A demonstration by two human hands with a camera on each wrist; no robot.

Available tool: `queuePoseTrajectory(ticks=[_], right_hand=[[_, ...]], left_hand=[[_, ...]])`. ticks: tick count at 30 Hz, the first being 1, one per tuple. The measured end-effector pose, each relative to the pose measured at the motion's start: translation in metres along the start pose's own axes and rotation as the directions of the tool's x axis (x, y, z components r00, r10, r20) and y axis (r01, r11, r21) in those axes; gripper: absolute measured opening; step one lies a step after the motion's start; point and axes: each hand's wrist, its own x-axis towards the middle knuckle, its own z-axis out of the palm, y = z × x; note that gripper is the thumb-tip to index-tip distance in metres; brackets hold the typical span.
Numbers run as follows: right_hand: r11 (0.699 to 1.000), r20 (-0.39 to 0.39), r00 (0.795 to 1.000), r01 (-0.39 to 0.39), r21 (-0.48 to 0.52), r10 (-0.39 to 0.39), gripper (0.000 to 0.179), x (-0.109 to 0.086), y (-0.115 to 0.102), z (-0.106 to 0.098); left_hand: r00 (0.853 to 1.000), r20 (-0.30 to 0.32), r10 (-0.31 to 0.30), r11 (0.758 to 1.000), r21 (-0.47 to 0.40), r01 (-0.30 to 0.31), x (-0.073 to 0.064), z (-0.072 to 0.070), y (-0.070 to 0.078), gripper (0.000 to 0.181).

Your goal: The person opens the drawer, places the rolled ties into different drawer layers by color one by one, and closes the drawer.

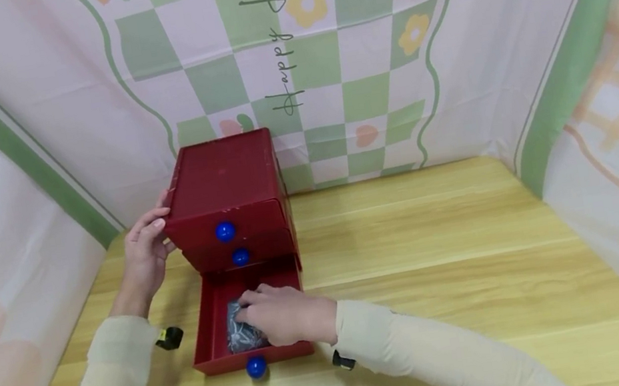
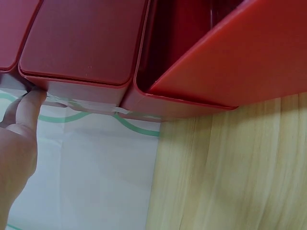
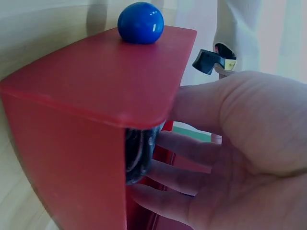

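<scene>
In the head view my right hand [image 1: 289, 314] is down in the pulled-out bottom drawer [image 1: 202, 345] of a red cabinet [image 1: 222, 180]. Its fingers grip a dark grey folded cloth [image 1: 239, 336] with a white pattern, which lies inside that drawer. In the right wrist view the fingers reach past the drawer front [image 3: 100, 76] to the edge of the cloth [image 3: 139, 158]; the thumb tip is hidden. My left hand [image 1: 145, 253] rests against the cabinet's left side near its top edge. From the left wrist, an extended finger [image 2: 31, 108] touches the red side wall.
The two upper drawers are closed, each with a blue round knob [image 1: 225, 231]. Another blue knob [image 1: 256, 367] sits on the bottom drawer's front. Everything stands on a wood-grain table [image 1: 451, 278], with a printed cloth backdrop [image 1: 315, 77] behind.
</scene>
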Motion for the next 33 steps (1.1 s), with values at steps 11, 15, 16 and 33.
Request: queuePoseTrajectory(ticks=[11,15,16,33], right_hand=[[1.000,0.017,1.000,-0.006,0.018,0.006,0.059,0.004,0.008,0.008],[0.999,0.032,0.999,0.007,0.040,-0.009,0.062,0.003,0.011,0.009],[0.999,0.034,0.999,0.011,0.045,-0.013,0.062,0.003,0.012,0.009],[0.994,0.006,0.999,0.046,0.098,-0.047,0.056,-0.001,0.018,0.007]], left_hand=[[1.000,0.004,0.002,1.000,-0.006,-0.001,0.001,0.001,-0.001,0.021],[1.000,0.005,0.010,1.000,-0.010,-0.010,0.001,0.000,-0.001,0.021],[1.000,0.005,0.011,1.000,-0.010,-0.011,0.000,0.000,-0.002,0.021],[1.000,0.006,0.006,1.000,-0.012,-0.006,0.001,-0.002,-0.002,0.021]])
